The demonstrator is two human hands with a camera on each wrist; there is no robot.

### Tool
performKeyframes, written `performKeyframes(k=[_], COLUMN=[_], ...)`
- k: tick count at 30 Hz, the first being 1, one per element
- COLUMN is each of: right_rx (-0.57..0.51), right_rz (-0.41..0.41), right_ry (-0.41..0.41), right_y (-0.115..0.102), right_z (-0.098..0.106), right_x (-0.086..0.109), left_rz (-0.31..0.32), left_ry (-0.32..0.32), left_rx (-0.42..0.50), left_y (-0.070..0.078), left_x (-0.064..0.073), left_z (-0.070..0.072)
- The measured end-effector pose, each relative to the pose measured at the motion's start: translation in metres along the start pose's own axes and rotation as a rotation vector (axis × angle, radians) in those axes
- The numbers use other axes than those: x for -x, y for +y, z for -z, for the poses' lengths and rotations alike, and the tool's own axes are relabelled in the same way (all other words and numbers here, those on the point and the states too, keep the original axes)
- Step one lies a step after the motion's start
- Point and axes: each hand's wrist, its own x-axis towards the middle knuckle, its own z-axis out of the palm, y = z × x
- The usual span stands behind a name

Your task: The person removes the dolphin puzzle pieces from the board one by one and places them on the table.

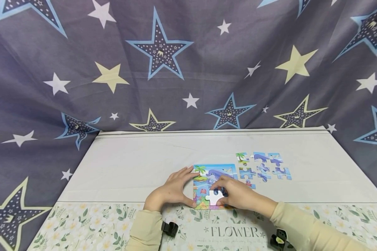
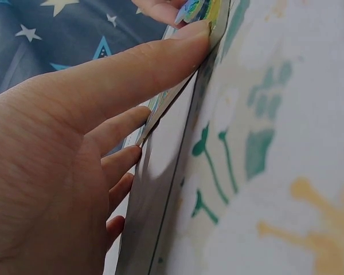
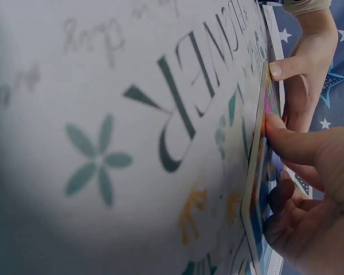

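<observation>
A jigsaw board [image 1: 198, 188] with a dolphin, palm tree and sea picture lies on the table in the head view. My left hand [image 1: 175, 190] is spread along its left side; the thumb [image 2: 186, 48] rests on the near corner and the fingers touch the edge. Over the board's lower right, my right hand [image 1: 238, 193] pinches a white jigsaw-shaped puzzle piece [image 1: 214, 199] between thumb and curled fingers. Part of this piece is hidden by the fingers. In the right wrist view, the right thumb and fingertips are close against the board [image 3: 250, 212].
Several loose puzzle pieces [image 1: 260, 157] lie in rows right of the board, the nearest partly behind the right hand. A floral cloth [image 1: 232, 232] with lettering covers the table's front; a pale surface [image 1: 138, 160] lies behind. A star-patterned curtain [image 1: 176, 90] hangs at the back and sides.
</observation>
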Motion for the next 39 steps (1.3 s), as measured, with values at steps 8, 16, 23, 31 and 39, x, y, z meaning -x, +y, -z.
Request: performKeyframes(k=[8, 16, 23, 31, 39], right_rx=[-0.022, -0.147, -0.212, -0.229, -0.265], right_rz=[0.018, -0.009, -0.021, -0.051, -0.066], right_ry=[-0.009, -0.022, 0.030, 0.085, 0.118], right_y=[0.000, 0.004, 0.006, 0.007, 0.015], right_z=[0.001, 0.001, 0.001, 0.005, 0.008], right_x=[0.001, 0.001, 0.004, 0.009, 0.017], left_rz=[-0.006, -0.004, -0.003, -0.001, -0.005], left_ry=[-0.002, -0.006, 0.001, 0.006, 0.006], left_rx=[-0.001, 0.007, 0.010, -0.002, -0.007], left_y=[0.000, 0.000, 0.001, 0.000, 0.000], left_x=[0.000, 0.000, 0.001, 0.002, 0.001], left_z=[0.000, 0.000, 0.000, 0.001, 0.000])
